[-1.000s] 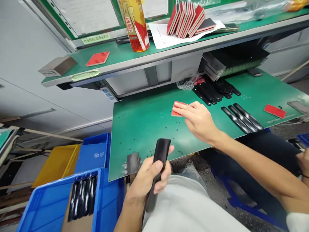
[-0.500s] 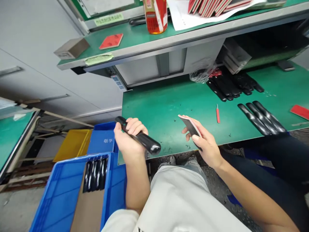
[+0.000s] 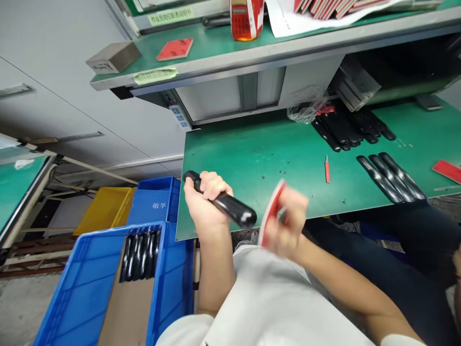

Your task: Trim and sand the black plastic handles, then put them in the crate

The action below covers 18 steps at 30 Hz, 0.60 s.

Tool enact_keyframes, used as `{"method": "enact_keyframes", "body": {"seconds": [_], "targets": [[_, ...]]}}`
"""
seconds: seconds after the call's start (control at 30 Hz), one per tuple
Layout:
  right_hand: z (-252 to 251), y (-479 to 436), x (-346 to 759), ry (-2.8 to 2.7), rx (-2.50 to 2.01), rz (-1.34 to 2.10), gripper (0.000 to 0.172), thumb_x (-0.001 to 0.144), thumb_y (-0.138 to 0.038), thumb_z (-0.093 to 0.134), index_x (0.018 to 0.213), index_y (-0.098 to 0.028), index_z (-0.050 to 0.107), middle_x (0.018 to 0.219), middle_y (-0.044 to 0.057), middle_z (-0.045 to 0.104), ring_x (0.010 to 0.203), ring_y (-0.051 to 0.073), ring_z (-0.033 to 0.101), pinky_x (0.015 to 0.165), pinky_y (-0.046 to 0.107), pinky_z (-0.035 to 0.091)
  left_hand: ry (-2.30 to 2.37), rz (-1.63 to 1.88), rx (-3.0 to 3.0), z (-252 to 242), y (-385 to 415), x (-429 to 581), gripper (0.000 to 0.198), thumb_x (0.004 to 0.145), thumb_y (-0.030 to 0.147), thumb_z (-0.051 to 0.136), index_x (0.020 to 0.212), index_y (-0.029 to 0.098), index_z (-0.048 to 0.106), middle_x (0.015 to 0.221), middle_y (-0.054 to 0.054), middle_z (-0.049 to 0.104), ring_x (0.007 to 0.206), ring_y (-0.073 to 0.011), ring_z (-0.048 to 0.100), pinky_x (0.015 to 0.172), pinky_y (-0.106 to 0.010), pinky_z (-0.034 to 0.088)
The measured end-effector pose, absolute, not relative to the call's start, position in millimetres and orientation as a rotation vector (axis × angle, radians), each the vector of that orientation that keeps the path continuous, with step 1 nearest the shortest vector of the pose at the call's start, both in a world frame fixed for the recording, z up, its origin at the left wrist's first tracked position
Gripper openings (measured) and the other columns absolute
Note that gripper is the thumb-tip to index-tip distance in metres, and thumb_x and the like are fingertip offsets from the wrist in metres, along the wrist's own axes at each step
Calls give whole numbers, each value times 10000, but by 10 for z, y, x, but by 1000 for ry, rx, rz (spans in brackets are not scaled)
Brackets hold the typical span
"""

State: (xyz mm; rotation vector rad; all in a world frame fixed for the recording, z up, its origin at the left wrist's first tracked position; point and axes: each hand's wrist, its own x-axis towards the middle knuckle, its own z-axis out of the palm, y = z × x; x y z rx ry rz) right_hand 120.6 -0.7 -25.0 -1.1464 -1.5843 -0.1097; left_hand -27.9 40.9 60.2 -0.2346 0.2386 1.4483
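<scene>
Wrapped in the fingers of my left hand (image 3: 211,204) is a glossy black handle-like piece (image 3: 234,209), its rounded end pointing right and down. My right hand (image 3: 290,218), smeared by motion, grips a thin flat pad with a red back (image 3: 272,211). The pad is held upright, close to the handle's rounded end, with a small gap between them. Both hands are above the front edge of the green table (image 3: 223,144). Right of them on the table lies a red craft knife (image 3: 327,170).
Three black handles (image 3: 392,178) lie at right, with a pile of black pieces (image 3: 342,129) behind. A blue crate (image 3: 163,269) at lower left holds several more on cardboard. The shelf (image 3: 212,53) carries a bottle (image 3: 247,19) and a block (image 3: 113,57). Another person's dark-clothed leg (image 3: 378,250) is at right.
My right hand has turned the pad so its red back faces the camera and moved it left, toward the handle's end. My left hand has shifted slightly right with the handle.
</scene>
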Motion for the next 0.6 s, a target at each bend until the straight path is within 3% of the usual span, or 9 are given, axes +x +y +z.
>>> {"method": "enact_keyframes", "body": {"seconds": [0.07,0.13,0.2,0.27,0.33,0.4,0.47,0.53,0.6], "targets": [[-293,94,1303,-1615,-1186,-61,671,1035,-313,480,1598,-590,241,1594,-18,476,1181,237,606,915,429,585,152,1386,-225,688,250,-317,426,1139,476,260,825,222,394,518,102,406,346,-17,415,351,-87,325],[-333,144,1429,-1641,-1198,-41,658,1045,-231,408,1620,-519,269,1614,22,462,1225,240,621,979,469,569,-40,1263,-142,723,53,-373,372,1133,473,355,928,206,515,524,109,441,349,-19,434,336,-81,324],[-368,120,1540,-1664,-1192,-12,689,1029,-187,403,1652,-435,246,1659,83,395,1385,305,547,1057,568,524,-98,1152,49,650,-127,-428,419,1060,588,502,876,221,584,451,113,343,350,-57,408,342,-117,362],[-423,36,1603,-1706,-1146,32,741,995,-200,470,1658,-426,226,1697,100,316,1472,369,469,1062,639,510,290,1211,221,448,-234,-490,542,917,708,659,710,216,571,433,97,215,426,-89,404,431,-148,435],[-527,-55,1615,-1800,-1103,114,751,966,-209,534,1636,-438,285,1693,96,321,1436,374,519,1050,645,529,708,1300,297,149,-268,-635,561,831,757,722,799,201,656,498,102,201,452,-81,335,425,-151,379],[-682,-107,1602,-1879,-1077,226,713,965,-214,536,1627,-397,342,1657,120,378,1404,384,554,1061,674,519,929,1395,294,-180,-309,-956,568,887,722,683,1024,172,710,536,112,224,434,-73,246,379,-157,280],[-864,-99,1615,-1967,-1187,361,667,991,-259,510,1635,-343,358,1623,138,429,1419,406,540,1105,713,477,1173,1518,272,-464,-465,-1477,535,960,668,616,1080,152,687,551,110,255,415,-71,212,353,-174,232],[-1028,-9,1687,-2082,-1359,455,646,1008,-342,515,1637,-327,369,1619,129,450,1457,441,491,1151,740,422,1481,1645,238,-666,-782,-2143,474,1028,602,542,1136,153,647,629,82,388,422,-57,254,366,-180,252],[-1129,175,1786,-2198,-1401,433,654,1004,-407,545,1633,-328,386,1640,112,427,1491,465,435,1203,736,366,1853,1726,194,-808,-1217,-2859,427,1069,546,503,1210,156,607,763,37,538,474,-54,376,420,-186,346]]}}
